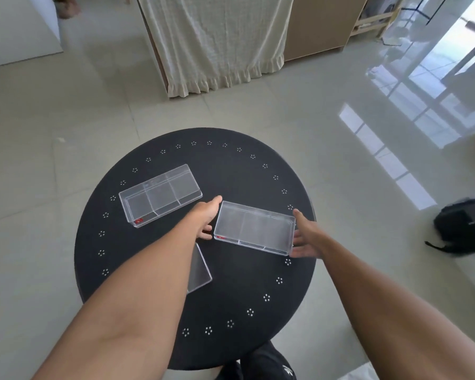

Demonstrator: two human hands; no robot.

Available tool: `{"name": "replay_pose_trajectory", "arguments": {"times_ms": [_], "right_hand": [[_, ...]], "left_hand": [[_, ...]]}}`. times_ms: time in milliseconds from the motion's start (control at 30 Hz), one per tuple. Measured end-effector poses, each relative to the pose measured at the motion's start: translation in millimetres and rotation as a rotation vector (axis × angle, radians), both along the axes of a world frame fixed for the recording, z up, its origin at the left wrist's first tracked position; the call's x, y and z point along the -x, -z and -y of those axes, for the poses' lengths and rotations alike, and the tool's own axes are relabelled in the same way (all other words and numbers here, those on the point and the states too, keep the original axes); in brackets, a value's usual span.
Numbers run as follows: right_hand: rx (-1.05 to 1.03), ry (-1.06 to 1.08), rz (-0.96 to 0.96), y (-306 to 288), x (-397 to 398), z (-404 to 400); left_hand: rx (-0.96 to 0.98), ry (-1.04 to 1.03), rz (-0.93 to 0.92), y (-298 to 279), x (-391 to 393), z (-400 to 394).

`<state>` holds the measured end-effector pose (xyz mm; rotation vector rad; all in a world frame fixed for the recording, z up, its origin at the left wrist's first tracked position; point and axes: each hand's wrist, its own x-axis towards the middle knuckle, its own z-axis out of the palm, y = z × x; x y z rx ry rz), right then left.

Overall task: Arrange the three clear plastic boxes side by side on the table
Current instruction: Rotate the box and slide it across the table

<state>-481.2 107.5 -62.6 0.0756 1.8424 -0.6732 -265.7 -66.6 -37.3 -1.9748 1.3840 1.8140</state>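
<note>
Gripping the right-edge box (254, 227) between both hands' fingers (299, 215); I judge all three boxes unaligned on the tabletop (231, 165).

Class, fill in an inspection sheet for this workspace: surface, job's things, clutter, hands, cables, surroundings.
Surface: round black table with white dot clusters near its rim.
Job's things: three clear plastic boxes, not aligned: far-left box, right box, near box partly hidden by the forearm.
Clutter: nothing seen.
Hands: left hand and right hand flank the right box's ends; firm grip unclear.
Cables: nothing seen.
Surroundings: tiled floor, cream curtain, black backpack.
</note>
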Motion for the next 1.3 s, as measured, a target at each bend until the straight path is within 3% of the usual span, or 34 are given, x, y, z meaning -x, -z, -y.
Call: {"name": "replay_pose_trajectory", "arguments": {"times_ms": [267, 433, 600, 800, 1000, 1133, 1300], "right_hand": [[-0.021, -0.034, 0.041, 14.8, 14.0, 11.4], [0.076, -0.062, -0.152, 14.0, 17.7, 6.5], [0.238, 0.005, -0.325, 4.9, 16.5, 2.3], [0.387, -0.01, -0.35, 1.9, -0.8, -10.0], [0.284, 0.104, -0.342, 7.3, -13.1, -11.2], [0.143, 0.163, -0.222, 9.6, -9.2, -3.6], [0.197, 0.128, -0.201, 3.2, -4.4, 1.6]], "left_hand": [[0.019, 0.006, 0.089, 9.1, 15.5, 4.1], [-0.075, -0.045, -0.092, 3.9, 4.1, 8.9], [0.033, -0.077, -0.227, -0.7, -10.0, 7.0], [0.148, -0.201, -0.314, -0.4, -25.4, -6.2], [0.131, -0.25, -0.23, 11.6, -34.4, -9.9], [0.045, -0.18, -0.166, 10.2, -33.7, -11.7], [0.037, -0.15, -0.135, 4.7, -30.7, -11.8]]}}
